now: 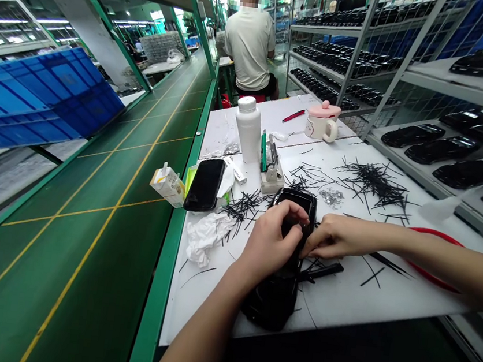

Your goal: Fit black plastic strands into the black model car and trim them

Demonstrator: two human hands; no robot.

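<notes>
A glossy black model car body [272, 302] lies lengthwise on the white tabletop in front of me. My left hand [273, 237] is closed over its middle, thumb and fingers curled at the opening. At the car's right side, my right hand [329, 236] has its fingers pinched together against the edge; whatever they hold is hidden. Just below the right hand lies a black-handled tool [322, 272], partly covered by the car. Tweezers [389, 264] rest under the right forearm. Thin black strips [245, 207] are scattered left of the car, with another pile [376, 185] to the right.
Green conveyor belt [137, 181] runs along the left. Around the table's left and back are a phone [205, 184], crumpled tissue [208, 235], white bottle [248, 129], tape dispenser [272, 176] and lidded mug [321, 123]. Racks of car bodies [441, 148] stand right. A person [250, 45] sits ahead.
</notes>
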